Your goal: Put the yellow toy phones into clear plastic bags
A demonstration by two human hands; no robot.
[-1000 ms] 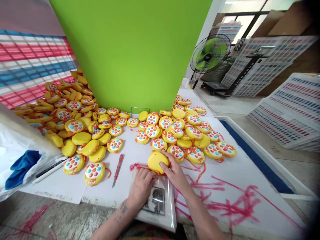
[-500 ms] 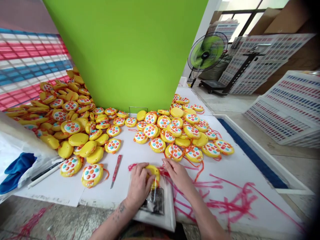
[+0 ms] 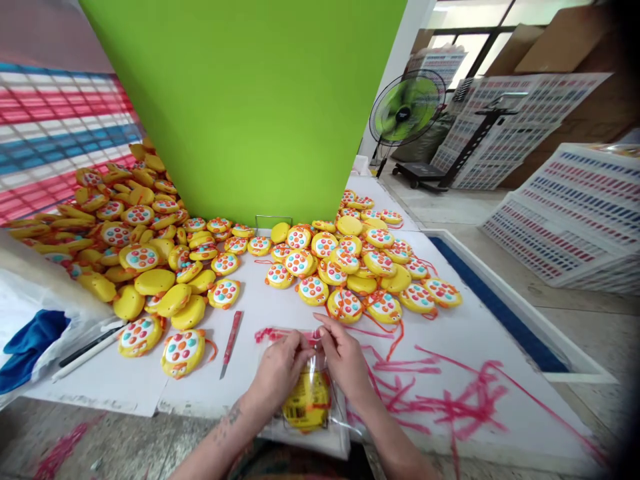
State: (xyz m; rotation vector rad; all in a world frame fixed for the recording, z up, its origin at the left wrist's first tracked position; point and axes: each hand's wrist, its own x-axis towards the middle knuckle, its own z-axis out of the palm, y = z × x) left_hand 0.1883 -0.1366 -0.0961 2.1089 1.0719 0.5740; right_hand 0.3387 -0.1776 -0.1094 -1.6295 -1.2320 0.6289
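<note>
A yellow toy lies inside a clear plastic bag at the table's front edge, with dark print and a barcode showing over it. At the upper end of the bag, my left hand is closed, fingers pinched on the plastic. Close beside it my right hand pinches the same edge, its index finger partly raised. Just beyond the hands is a bunch of pink strips. To the left lies a red utility knife with its blade out.
Many yellow turtle-like toys with coloured dots cover the table's middle and left. A green panel stands behind them. Pink strips lie at right, markers at left. Beyond are a fan and white crates.
The yellow toy has gone from my left hand down into the bag. Both hands have come together at the bag's upper edge. The view has shifted slightly.
</note>
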